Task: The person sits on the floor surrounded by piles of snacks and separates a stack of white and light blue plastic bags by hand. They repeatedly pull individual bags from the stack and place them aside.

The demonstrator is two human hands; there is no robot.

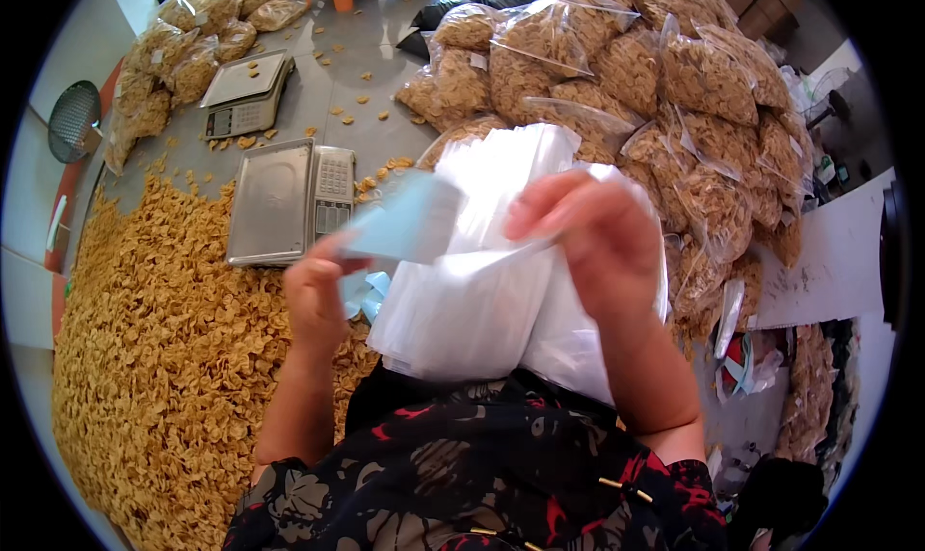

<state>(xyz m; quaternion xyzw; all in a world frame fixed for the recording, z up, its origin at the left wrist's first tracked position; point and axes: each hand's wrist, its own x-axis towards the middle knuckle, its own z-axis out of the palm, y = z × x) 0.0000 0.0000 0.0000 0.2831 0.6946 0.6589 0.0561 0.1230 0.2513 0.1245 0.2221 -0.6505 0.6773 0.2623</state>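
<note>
The person's left hand (318,286) is nearly closed, thumb and fingers pinching the near left corner of a pale blue sheet (409,222), which spreads rightward above a stack of white plastic bags (458,320) on the lap. The right hand (602,228) has its thumb and forefinger brought together on the right end of a thin white strip (496,261), the other fingers curled loosely; motion blur hides whether the strip and the blue sheet touch. The left forearm rises almost straight from the near side, the hand turned inward. The right forearm leans far and left, with the wrist bent so that the fingertips point left over the bags. Blue scraps (366,296) lie between the left hand and the stack. To the left spreads a broad heap of golden flakes (183,358), with a near scale (272,204) at its far edge and a far scale (241,93) beyond. Filled clear bags (617,65) are piled far right.
</note>
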